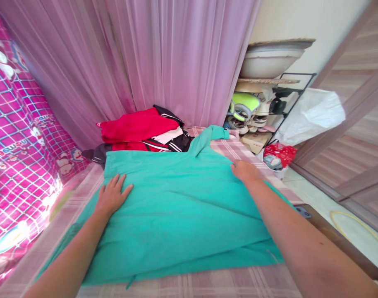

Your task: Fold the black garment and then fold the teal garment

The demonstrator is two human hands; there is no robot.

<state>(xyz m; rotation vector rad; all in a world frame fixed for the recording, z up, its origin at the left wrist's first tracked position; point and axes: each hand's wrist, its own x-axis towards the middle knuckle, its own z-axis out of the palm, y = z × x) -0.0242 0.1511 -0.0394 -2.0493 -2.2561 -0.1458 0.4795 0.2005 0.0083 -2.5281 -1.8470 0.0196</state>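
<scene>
A teal long-sleeved garment (173, 211) lies spread over the plaid bedsheet (183, 285), with soft creases across its middle. One of its sleeves (207, 134) reaches away toward the far right. My left hand (113, 194) rests flat on the cloth at the left, fingers spread. At the right edge of the garment, my right hand (243, 169) is closed, its fingertips pinching the teal fabric. My right forearm covers part of the garment's right side.
Red and black clothes (142, 128) are heaped behind the garment, against the purple curtain (176, 62). A shoe rack (283, 111) with a basin (272, 60) on top stands at the back right. A phone (303, 211) lies by the right edge. Pink patterned fabric (21, 136) hangs at left.
</scene>
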